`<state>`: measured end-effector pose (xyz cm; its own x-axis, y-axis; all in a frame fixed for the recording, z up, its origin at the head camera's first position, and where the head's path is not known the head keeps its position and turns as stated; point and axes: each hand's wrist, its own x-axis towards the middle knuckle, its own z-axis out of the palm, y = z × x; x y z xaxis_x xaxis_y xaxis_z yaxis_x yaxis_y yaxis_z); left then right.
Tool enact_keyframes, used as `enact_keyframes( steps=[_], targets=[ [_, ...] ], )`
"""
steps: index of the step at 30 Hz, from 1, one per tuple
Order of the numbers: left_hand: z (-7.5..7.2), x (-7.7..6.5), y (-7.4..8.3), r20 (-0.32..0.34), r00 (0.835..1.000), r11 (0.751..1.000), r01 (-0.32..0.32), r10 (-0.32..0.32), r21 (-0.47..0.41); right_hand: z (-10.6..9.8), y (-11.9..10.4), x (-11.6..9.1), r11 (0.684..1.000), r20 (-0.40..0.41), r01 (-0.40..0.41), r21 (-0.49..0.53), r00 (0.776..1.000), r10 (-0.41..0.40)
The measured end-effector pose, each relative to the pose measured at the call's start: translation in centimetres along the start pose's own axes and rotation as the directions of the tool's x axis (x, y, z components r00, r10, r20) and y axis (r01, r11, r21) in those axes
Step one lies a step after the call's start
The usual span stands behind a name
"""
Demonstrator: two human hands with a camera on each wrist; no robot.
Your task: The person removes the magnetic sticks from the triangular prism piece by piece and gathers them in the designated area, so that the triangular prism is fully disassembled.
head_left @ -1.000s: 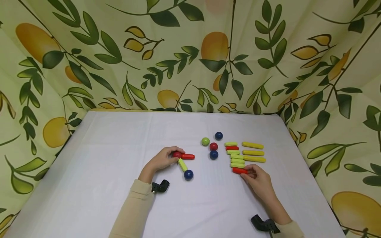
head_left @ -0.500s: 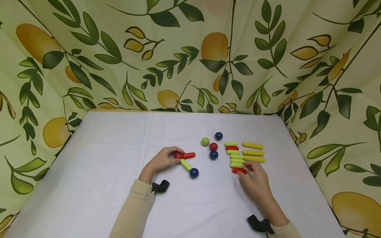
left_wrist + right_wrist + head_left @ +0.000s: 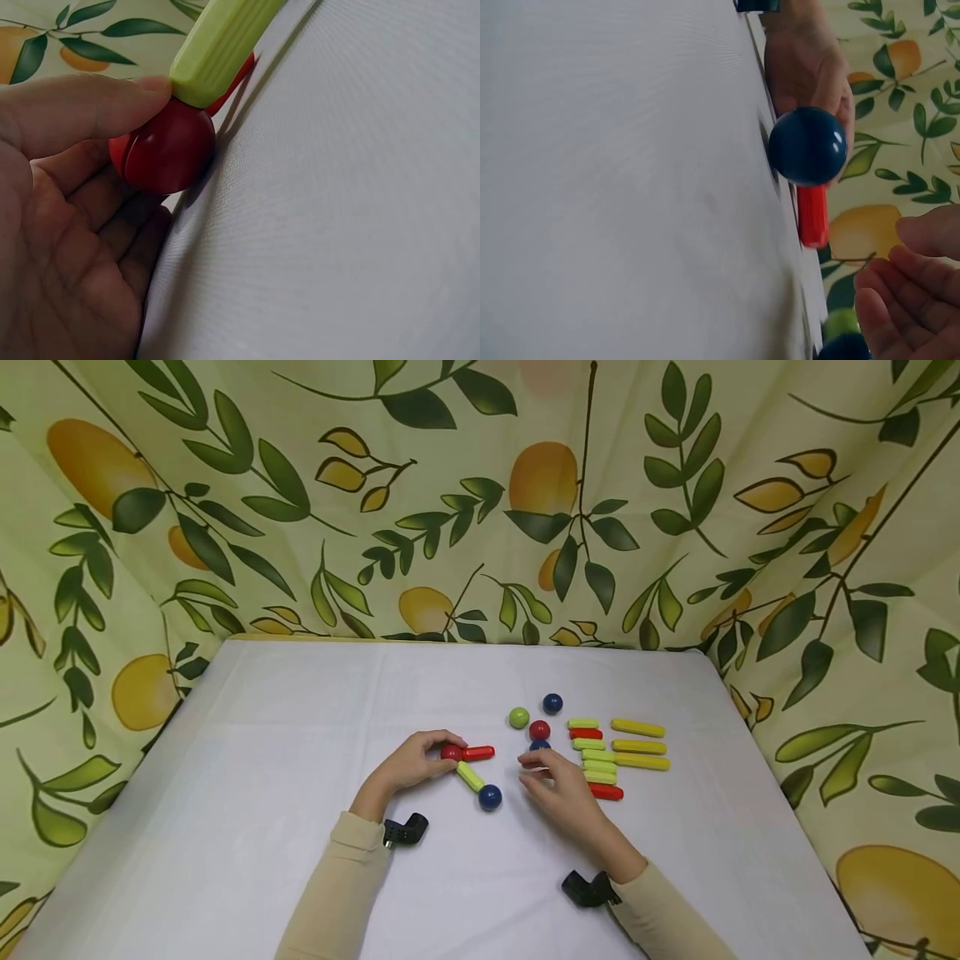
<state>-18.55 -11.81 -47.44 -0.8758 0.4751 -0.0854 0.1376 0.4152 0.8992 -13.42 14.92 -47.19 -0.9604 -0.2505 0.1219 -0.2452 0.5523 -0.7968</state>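
My left hand (image 3: 415, 765) pinches a red ball (image 3: 171, 146) between thumb and fingers, low over the white tabletop. A red stick (image 3: 478, 752) and a light green stick (image 3: 221, 52) are joined to that ball. At the green stick's other end is a dark blue ball (image 3: 490, 797), which in the right wrist view hides part of the left hand. My right hand (image 3: 564, 789) hovers between this joined piece and the row of sticks, its fingers loosely bent with nothing between them. Its fingertips overlap a second blue ball (image 3: 539, 746) in the head view.
Behind the right hand lie a red ball (image 3: 539, 730), a green ball (image 3: 519, 717) and another blue ball (image 3: 552, 702). To the right, several short green sticks (image 3: 588, 744) and two red sticks (image 3: 606, 792) form a column beside yellow sticks (image 3: 638, 747). A patterned curtain (image 3: 480, 527) surrounds the table.
My right hand has let go of the lowest red stick and moved left toward the balls. The blue-ball end of the joined piece has swung slightly right while the left hand keeps its hold.
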Motion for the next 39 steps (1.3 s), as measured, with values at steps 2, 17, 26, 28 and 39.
enact_keyframes(
  steps=[2,17,26,28,39],
  targets=[
    [0.3,0.5,-1.1,-0.002,1.0,1.0,0.0,0.0,-0.001,0.7,-0.2,0.9,1.0,0.037,-0.023,0.008,0.999,0.023],
    [0.7,1.3,-2.1,-0.005,0.999,0.999,-0.042,0.042,0.002,3.4,-0.3,4.0,0.994,0.009,-0.094,0.048,0.996,0.094],
    [0.5,1.1,-2.1,-0.01,0.999,0.999,-0.048,0.048,0.001,4.7,0.5,5.0,0.999,0.032,-0.032,-0.031,0.999,0.033],
    [0.5,1.1,-2.1,-0.012,0.999,0.999,-0.043,0.043,0.0,4.8,0.7,5.1,0.999,0.025,-0.013,-0.048,1.0,0.014],
    [0.2,0.7,-1.3,-0.003,0.999,0.999,-0.045,0.045,0.016,5.2,0.6,4.7,0.996,-0.049,0.077,-0.037,0.996,-0.079]
  ],
)
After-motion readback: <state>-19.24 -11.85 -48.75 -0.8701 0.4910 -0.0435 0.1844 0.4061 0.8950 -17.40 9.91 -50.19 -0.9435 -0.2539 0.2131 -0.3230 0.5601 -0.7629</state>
